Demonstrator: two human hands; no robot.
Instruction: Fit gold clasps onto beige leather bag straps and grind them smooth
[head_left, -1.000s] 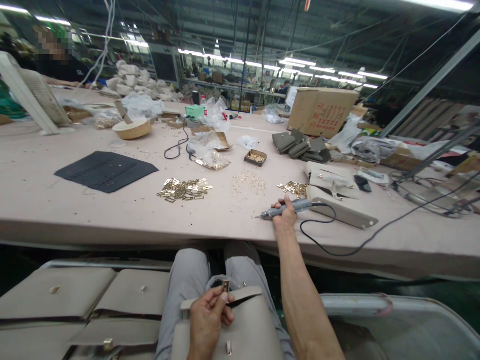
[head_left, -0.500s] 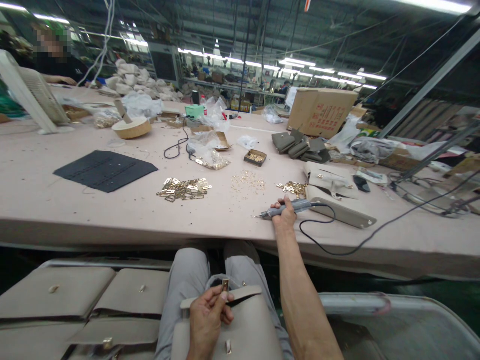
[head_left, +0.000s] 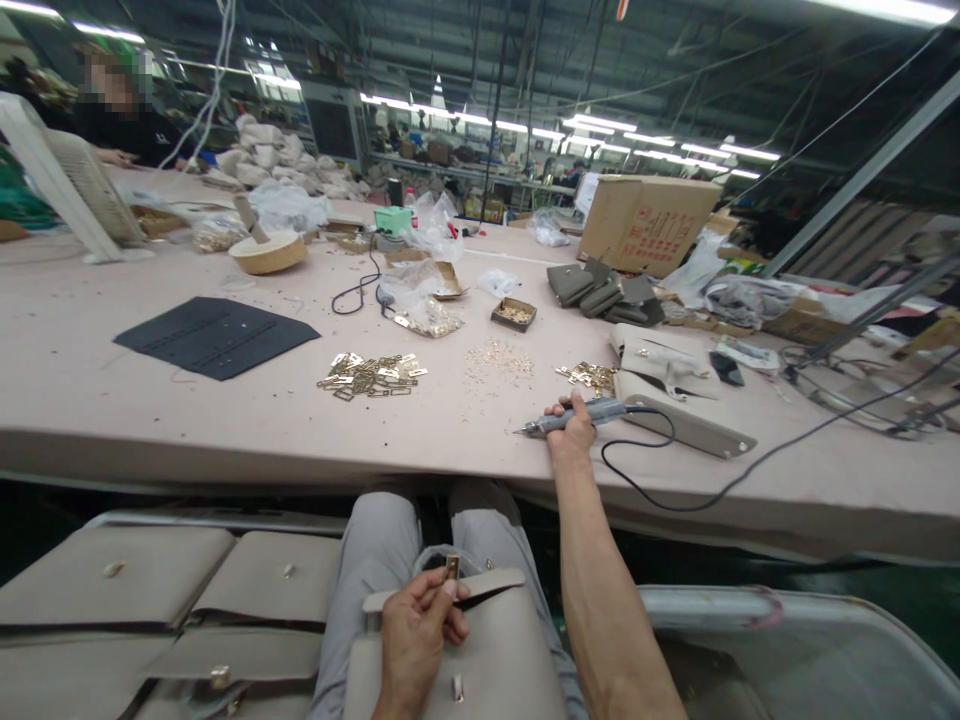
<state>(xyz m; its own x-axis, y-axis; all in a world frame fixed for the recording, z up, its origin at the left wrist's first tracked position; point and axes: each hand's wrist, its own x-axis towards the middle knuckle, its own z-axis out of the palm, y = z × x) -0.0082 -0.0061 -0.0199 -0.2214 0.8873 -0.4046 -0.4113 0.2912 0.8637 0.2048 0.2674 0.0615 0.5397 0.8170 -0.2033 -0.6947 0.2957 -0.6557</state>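
My left hand [head_left: 416,632] pinches a small gold metal clasp plate [head_left: 452,567] upright between thumb and fingers. Below it, a beige handbag [head_left: 506,650] lies on my lap, with a gold turn-lock on its front and a dark gap at its flap. My right hand [head_left: 574,430] is wrapped round a grey electric screwdriver [head_left: 604,410] resting low over the table, its bit pointing left and its cord trailing right. Loose screws [head_left: 499,360] lie scattered beyond the bit. Flat gold frames and plates [head_left: 371,376] are heaped to the left, and more gold fittings [head_left: 586,376] lie behind my right hand.
Beige bags [head_left: 142,570] are stacked at my left, and a pale-rimmed bin [head_left: 712,606] stands at my right. On the table are a black sheet [head_left: 217,337], a small screw box [head_left: 514,314], grey pouches [head_left: 600,287], beige bag pieces [head_left: 675,410] and a carton [head_left: 649,225].
The view has shifted slightly. Both hands keep their places, the left with the clasp plate and the right with the screwdriver.
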